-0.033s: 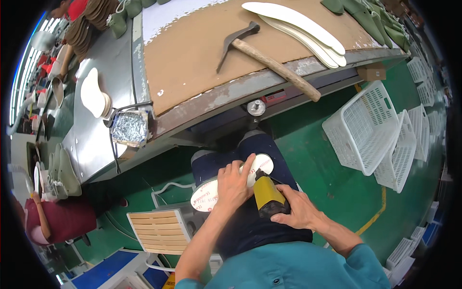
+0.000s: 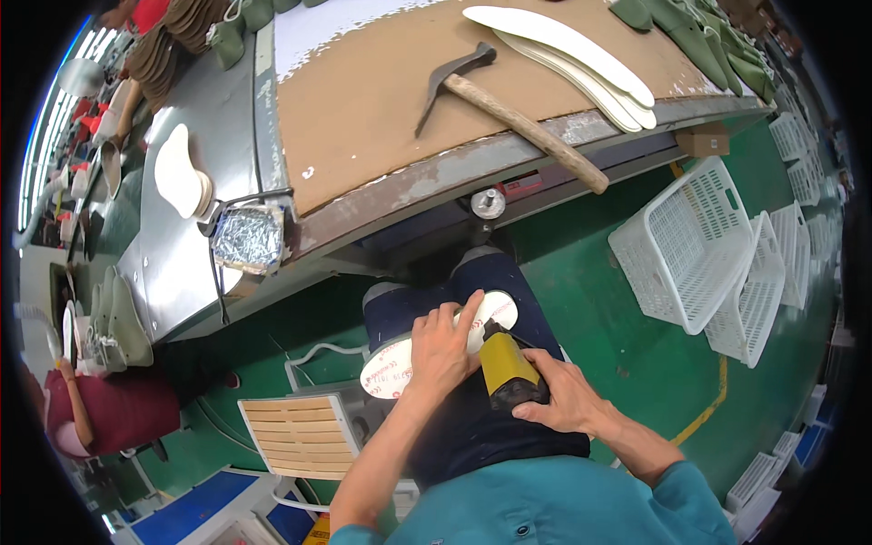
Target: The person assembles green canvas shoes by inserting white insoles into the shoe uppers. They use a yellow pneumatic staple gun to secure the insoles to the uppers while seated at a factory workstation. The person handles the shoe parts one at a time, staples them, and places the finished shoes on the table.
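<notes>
Across my thighs lies a white insole (image 2: 388, 368) with red print. My left hand (image 2: 440, 350) is laid over its middle and grips it, fingers pointing toward the bench. The palm hides that stretch of the insole and whatever lies beneath. My right hand (image 2: 569, 395) is wrapped round the black rear of a yellow and black power tool (image 2: 507, 361) that looks like a staple gun. Its dark nose is at the insole near my left fingers; whether the two touch I cannot tell.
Ahead is a bench (image 2: 363, 118) bearing a hammer (image 2: 522, 125) and several white insoles (image 2: 581, 64). Foil-wrapped block (image 2: 248, 239) sits at its left corner. White baskets (image 2: 677, 245) stand right, a slatted chair (image 2: 295, 436) left. Another person (image 2: 113, 404) works far left.
The view has shifted very slightly. Both hands, the insole and the tool stay in the same position.
</notes>
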Motion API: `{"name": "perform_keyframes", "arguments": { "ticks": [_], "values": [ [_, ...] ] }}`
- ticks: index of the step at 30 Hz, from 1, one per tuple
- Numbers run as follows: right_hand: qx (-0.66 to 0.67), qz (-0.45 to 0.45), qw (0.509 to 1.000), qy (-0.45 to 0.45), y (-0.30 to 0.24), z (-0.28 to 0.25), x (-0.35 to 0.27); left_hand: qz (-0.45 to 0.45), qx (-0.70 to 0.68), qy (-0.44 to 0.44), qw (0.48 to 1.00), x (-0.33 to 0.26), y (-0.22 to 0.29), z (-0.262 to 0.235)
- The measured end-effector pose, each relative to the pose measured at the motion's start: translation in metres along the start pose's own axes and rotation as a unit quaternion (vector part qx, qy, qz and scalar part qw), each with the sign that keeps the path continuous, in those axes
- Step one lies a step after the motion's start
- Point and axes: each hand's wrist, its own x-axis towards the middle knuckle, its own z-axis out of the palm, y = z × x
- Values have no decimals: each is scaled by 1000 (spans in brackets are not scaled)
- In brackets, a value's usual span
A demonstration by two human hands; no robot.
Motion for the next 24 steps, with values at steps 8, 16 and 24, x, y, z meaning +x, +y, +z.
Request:
{"name": "perform_keyframes", "arguments": {
  "ticks": [8, 16, 24],
  "values": [
    [-63, -20, 990, -128, -39, 21, 20, -30, -37, 63, 997, -72, -41, -35],
    [-38, -38, 982, -182, -52, 64, 40, -129, -251, 141, 949, -132, -76, -21],
    [-71, -23, 977, -197, -55, 72, 39, -136, -281, 141, 940, -134, -77, -17]
  ]
}}
